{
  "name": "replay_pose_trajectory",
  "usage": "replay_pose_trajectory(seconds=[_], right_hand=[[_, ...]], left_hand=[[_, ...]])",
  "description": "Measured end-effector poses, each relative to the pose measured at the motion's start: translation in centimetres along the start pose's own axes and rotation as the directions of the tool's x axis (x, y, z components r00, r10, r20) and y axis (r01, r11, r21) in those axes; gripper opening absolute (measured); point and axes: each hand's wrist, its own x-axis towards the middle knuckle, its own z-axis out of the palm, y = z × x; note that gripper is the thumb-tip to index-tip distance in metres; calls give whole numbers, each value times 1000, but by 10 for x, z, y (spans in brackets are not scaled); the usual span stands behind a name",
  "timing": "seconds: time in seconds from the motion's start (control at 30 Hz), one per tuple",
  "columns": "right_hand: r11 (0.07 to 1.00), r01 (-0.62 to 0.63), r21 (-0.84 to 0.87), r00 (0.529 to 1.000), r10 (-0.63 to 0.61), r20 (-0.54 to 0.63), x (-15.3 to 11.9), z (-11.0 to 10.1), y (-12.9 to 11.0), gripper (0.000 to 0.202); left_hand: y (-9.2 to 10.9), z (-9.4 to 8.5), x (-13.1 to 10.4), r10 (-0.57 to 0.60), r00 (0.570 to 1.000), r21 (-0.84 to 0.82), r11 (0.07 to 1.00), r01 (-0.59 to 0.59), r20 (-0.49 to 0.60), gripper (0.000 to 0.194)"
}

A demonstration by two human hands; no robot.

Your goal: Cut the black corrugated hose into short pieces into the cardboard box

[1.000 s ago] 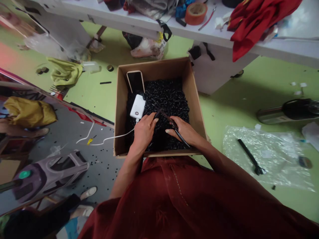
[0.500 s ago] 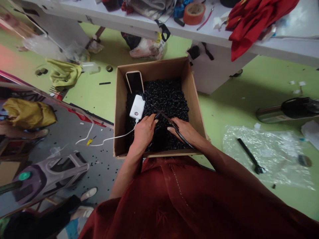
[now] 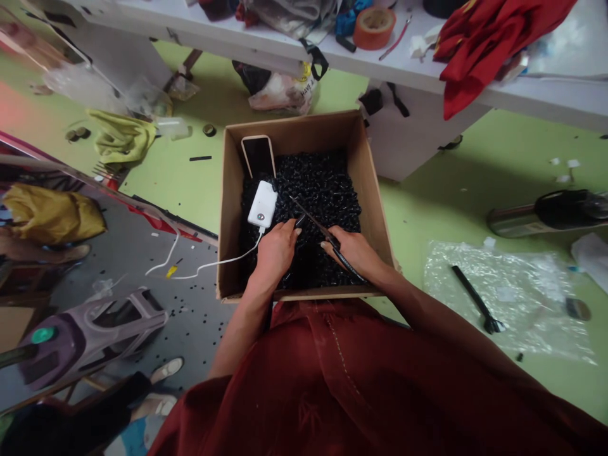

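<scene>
My left hand [image 3: 277,250] is closed, pinching a small black part [image 3: 300,221] between thumb and fingers. My right hand [image 3: 355,253] is wrapped round a pair of scissors [image 3: 316,220] with a long dark blade and black handle. The blade points up and left, its tip beyond the pinched part; whether they touch I cannot tell. Both hands are inside a cardboard box [image 3: 373,171] filled with small shiny black parts [image 3: 318,180]. Left of them, a white power bank [image 3: 262,204] lies on the parts, and a phone [image 3: 259,156] leans against the box wall.
A white cable [image 3: 232,258] runs from the power bank over the box's left edge. Above stands a white table [image 3: 403,60] with orange tape [image 3: 375,28] and red cloth [image 3: 498,44]. At right are a clear plastic sheet [image 3: 536,278] and a flask [image 3: 517,220]; at left, a stool [image 3: 95,335].
The view has shifted slightly. The blade has swung a little away from the part in my left hand, so a gap shows between them. Both hands keep their grip.
</scene>
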Motion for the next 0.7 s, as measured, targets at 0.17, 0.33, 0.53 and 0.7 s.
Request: replay_pose_trajectory(seconds=[0.17,0.33,0.53,0.7], right_hand=[[998,15,61,997,-10,-74,0,-1,1,28],[988,0,155,987,24,-156,-3,-6,-2,29],[965,102,243,989,-72,-130,-3,-7,-3,36],[950,140,280,990,-124,-73,-2,-8,-5,40]], left_hand=[[2,-5,-2,21,1000,-310,951,-18,5,31],[1,-6,-6,-2,996,-592,804,54,89,35],[2,-11,-10,77,962,-865,461,198,261,44],[4,-13,-10,11,960,-892,374,254,278,40]])
